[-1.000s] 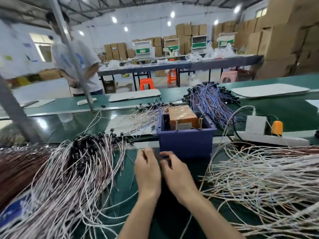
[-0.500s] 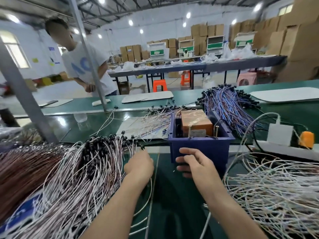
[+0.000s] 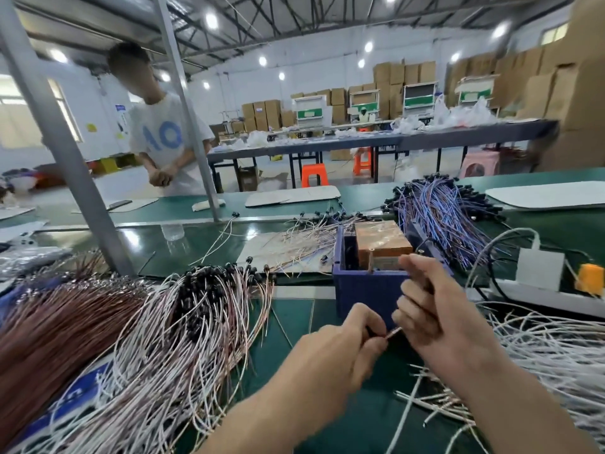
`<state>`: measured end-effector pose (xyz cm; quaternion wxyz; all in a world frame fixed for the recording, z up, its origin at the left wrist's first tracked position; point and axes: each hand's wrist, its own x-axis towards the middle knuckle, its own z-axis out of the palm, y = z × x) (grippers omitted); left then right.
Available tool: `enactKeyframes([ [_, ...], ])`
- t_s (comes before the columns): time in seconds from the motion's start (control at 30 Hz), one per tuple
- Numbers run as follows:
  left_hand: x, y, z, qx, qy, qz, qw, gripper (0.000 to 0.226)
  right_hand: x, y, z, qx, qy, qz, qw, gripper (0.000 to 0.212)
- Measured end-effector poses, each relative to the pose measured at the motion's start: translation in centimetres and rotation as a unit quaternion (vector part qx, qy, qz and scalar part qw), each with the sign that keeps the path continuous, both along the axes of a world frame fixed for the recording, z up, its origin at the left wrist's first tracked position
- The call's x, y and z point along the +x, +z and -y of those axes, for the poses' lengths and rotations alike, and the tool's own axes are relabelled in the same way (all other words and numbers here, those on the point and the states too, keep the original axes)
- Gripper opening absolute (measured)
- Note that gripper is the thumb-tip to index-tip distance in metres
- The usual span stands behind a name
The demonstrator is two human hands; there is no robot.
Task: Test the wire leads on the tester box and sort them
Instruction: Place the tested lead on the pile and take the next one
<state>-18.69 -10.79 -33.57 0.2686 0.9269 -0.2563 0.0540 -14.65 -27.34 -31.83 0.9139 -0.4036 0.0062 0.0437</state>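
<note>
Pinching a thin pale wire lead, the left hand is hovering at the near side of the blue plastic tester box on the green workbench. The right hand is curling at the lead's other end, its grip unclear. Stacked brown cardboard cartons are lining the far wall.

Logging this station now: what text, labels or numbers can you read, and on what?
"AO": large blue letters on the white T-shirt of the person across the belt; a post may hide more.
Unreadable: white letters on the blue sheet, mostly covered by wire leads.
Too blurred: wall posters, carton labels.
Nothing readable on the tester box.
</note>
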Motion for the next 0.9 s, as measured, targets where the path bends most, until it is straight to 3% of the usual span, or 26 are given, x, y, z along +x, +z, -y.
enactKeyframes([
  [0.1,0.7,1.0,-1.3,0.088,0.031,0.033,0.995,0.015,-0.4,-0.7,3.0,-0.047,-0.033,0.011,0.998,0.022],
  [0.2,2.0,1.9,-2.4,0.221,0.038,0.133,0.965,0.024,-0.4,-2.1,4.4,-0.139,-0.068,0.013,0.988,0.026],
  [0.3,3.2,2.6,-2.8,0.256,0.009,0.228,0.94,0.024,-0.5,-3.0,4.2,-0.282,-0.089,0.019,0.955,0.036],
  [0.37,3.7,2.9,-2.9,0.249,0.003,0.253,0.935,0.023,-1.0,-3.6,3.9,-0.432,-0.115,0.049,0.893,0.038],
  [0.43,4.0,3.1,-2.5,0.235,-0.007,0.274,0.933,0.022,-1.7,-3.9,3.1,-0.57,-0.137,0.121,0.801,0.031],
  [0.53,4.0,3.5,-0.8,0.245,-0.03,0.302,0.921,0.013,-2.4,-3.8,1.1,-0.658,-0.118,0.202,0.716,0.026],
  [0.6,4.0,3.9,0.4,0.244,-0.038,0.33,0.911,0.008,-2.3,-3.9,0.3,-0.659,-0.11,0.226,0.709,0.016],
  [0.7,4.3,4.6,1.0,0.204,-0.034,0.338,0.918,0.019,-2.3,-4.0,0.4,-0.639,-0.125,0.243,0.719,0.016],
  [0.8,4.5,5.4,0.4,0.176,-0.004,0.326,0.929,0.027,-2.4,-4.3,1.1,-0.585,-0.183,0.235,0.755,0.025],
  [0.9,4.7,5.7,-1.2,0.198,0.035,0.338,0.919,0.021,-2.1,-4.9,1.9,-0.54,-0.218,0.206,0.786,0.023],
])
